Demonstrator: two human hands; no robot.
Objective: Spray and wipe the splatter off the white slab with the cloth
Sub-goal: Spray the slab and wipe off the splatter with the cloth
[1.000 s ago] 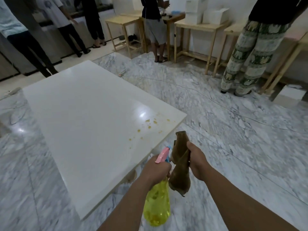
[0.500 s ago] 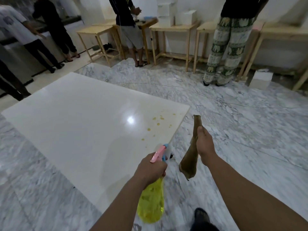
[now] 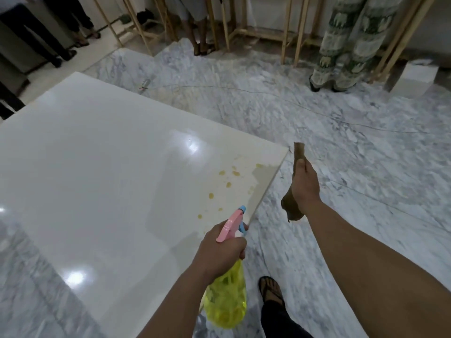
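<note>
A big flat shiny white slab (image 3: 102, 181) lies on the grey and white marble floor (image 3: 341, 154). Small yellow-brown splatter spots (image 3: 228, 184) sit on the slab near its 3 o'clock corner. A thin wire (image 3: 244, 90) runs across the floor at 12 o'clock. A small white box (image 3: 415, 79) sits at 2 o'clock.
</note>
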